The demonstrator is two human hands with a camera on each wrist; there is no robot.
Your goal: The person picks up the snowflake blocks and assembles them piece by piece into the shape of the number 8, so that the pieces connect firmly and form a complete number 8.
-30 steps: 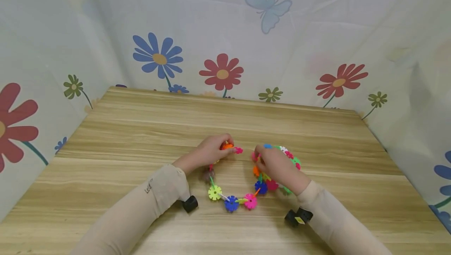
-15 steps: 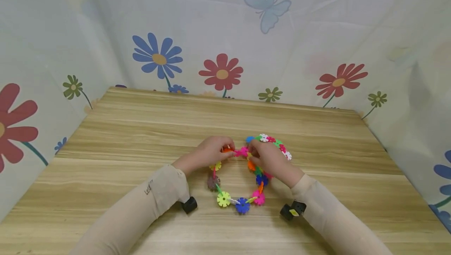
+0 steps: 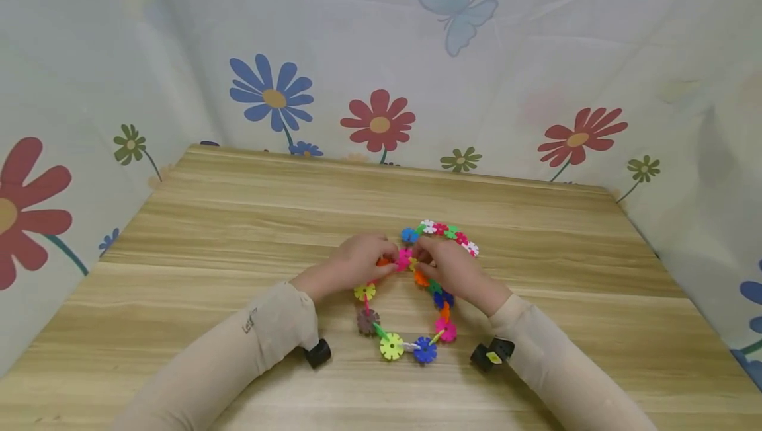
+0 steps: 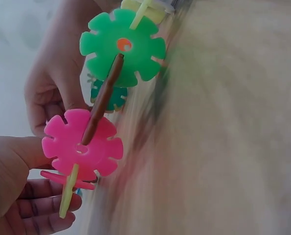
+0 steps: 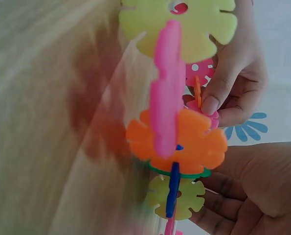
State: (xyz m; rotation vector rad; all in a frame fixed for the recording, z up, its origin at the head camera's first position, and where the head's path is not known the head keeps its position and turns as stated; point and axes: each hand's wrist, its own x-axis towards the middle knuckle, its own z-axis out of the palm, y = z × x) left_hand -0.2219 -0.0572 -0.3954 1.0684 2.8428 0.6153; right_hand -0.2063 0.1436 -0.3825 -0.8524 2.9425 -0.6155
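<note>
A chain of colourful slotted flower discs forms a loop on the table, with yellow (image 3: pixel 391 346), blue (image 3: pixel 425 350) and brown (image 3: pixel 368 320) discs along its near side. At the loop's far side my left hand (image 3: pixel 360 262) pinches the chain's left part beside an orange disc (image 3: pixel 383 262). Opposite it, my right hand (image 3: pixel 449 266) pinches the right part near a small yellow disc (image 3: pixel 414 264). A pink disc (image 3: pixel 404 259) sits between the two sets of fingertips. Whether its slots are fully joined is hidden. The right wrist view shows the left thumb (image 5: pixel 218 95) against a pink disc.
More linked discs, white (image 3: pixel 428 227), red and green, curve behind the right hand on the wooden table (image 3: pixel 250 219). A flower-printed curtain (image 3: pixel 506 87) hangs behind the table. Black wrist cameras (image 3: pixel 317 353) hang below both sleeves.
My right hand has come left, bringing its chain end to meet the left hand's end. The loop's near side and the discs behind have shifted with it. The left hand has barely moved.
</note>
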